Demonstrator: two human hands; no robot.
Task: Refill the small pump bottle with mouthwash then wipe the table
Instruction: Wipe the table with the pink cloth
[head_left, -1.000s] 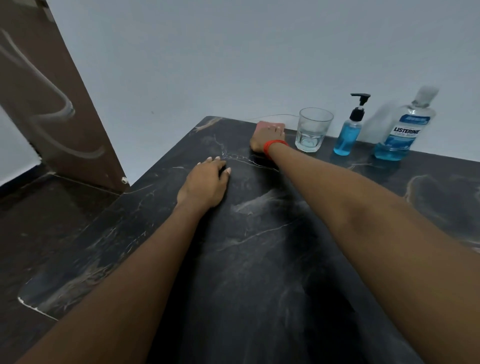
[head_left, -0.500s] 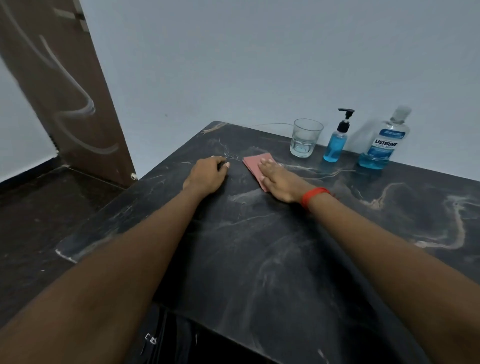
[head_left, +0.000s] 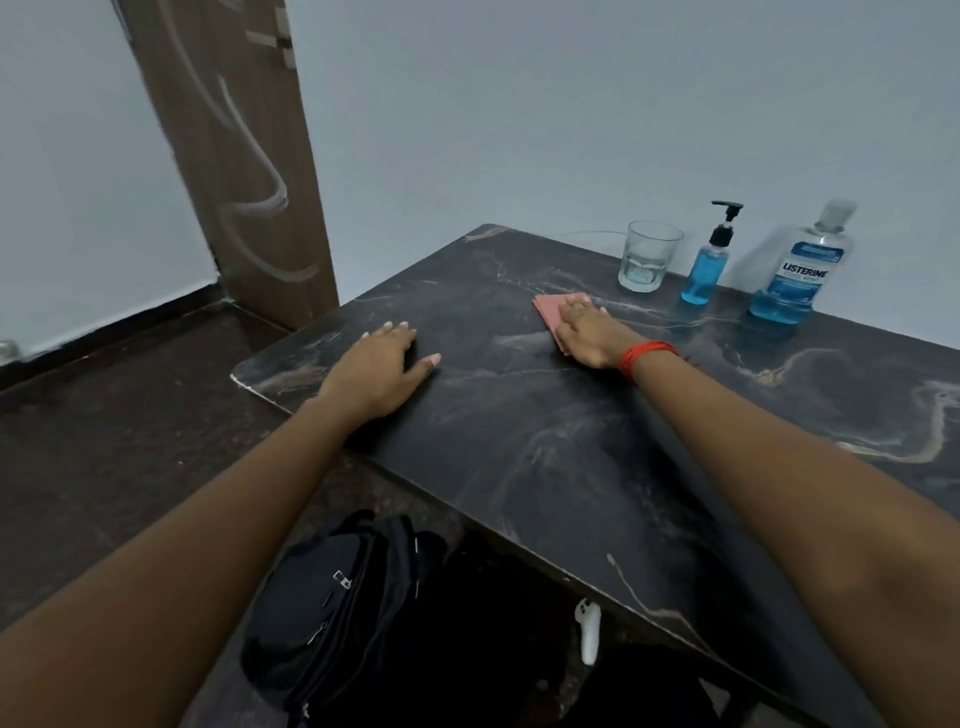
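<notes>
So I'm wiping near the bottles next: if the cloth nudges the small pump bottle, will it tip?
Probably fairly easily: the small pump bottle is slim with a tall pump head. Its blue liquid fills most of it, adding some steadiness. It may slide on the smooth table first.

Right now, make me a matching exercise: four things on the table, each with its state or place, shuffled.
Things:
1. glass
2. pump bottle
3. cloth
4. left hand

States:
A. flat on the bare table
B. under the right hand
C. nearly full of blue liquid
D. clear, near the far edge

Pairs: 1-D, 2-C, 3-B, 4-A
</notes>
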